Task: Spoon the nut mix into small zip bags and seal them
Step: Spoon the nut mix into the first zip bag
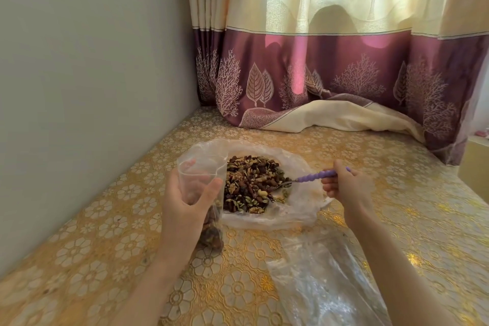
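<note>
Near the camera: a crinkly clear plastic bag (325, 280) lies flat on the table, under the right arm.
Table: it wears a gold plastic cloth with white flower shapes (111, 241).
Left hand (185, 201): the fingers and thumb curl round a small clear zip bag (201, 180) and hold it up. The thumb is on the near side and the fingertips show through the plastic.
Small bag: its top is wide open, just left of the nut pile. A little nut mix sits in its bottom, which hangs below the hand and reaches down to the cloth.
Right hand (346, 188): it pinches the far end of a spoon with a bumpy purple handle (315, 175).
Spoon: the metal tip pokes into the right edge of the nuts.
Nut mix: a brown and green pile of nuts and seeds (251, 188) lies on a big see-through plastic sheet (304, 201), between the two hands.
Back: a cream and purple curtain with leaf and tree shapes (330, 74) hangs behind, and its end rests on the table.
Left side: a plain grey wall (79, 74).
</note>
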### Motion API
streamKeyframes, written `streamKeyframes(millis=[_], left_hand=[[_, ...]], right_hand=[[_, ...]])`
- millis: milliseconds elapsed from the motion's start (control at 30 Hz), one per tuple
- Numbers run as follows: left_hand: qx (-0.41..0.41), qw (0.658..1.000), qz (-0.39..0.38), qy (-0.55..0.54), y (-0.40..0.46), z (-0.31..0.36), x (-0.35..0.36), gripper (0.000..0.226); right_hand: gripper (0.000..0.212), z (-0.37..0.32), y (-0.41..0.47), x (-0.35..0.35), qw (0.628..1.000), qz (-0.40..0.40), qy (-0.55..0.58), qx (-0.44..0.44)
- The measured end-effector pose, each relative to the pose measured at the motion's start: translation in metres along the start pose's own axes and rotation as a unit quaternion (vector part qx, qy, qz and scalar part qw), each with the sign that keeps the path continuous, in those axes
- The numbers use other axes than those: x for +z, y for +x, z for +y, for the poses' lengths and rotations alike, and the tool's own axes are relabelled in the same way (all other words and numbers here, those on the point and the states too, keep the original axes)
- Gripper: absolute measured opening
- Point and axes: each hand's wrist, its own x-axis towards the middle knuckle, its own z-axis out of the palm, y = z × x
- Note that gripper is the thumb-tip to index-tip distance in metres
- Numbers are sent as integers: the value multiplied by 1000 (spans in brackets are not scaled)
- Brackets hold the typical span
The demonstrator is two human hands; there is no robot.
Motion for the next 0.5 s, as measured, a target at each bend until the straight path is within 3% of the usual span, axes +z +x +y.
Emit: streamKeyframes(millis=[100, 267, 500], left_hand=[[-11, 1000, -17, 4, 0, 0, 1, 62], [-63, 997, -30, 21, -2, 1, 1, 26], [-57, 997, -40, 24, -3, 3, 6, 28]], right_hand=[[37, -5, 0, -3, 999, 41, 3, -20], [37, -13, -1, -3, 998, 51, 32, -25], [42, -43, -18, 9, 992, 10, 96, -76]])
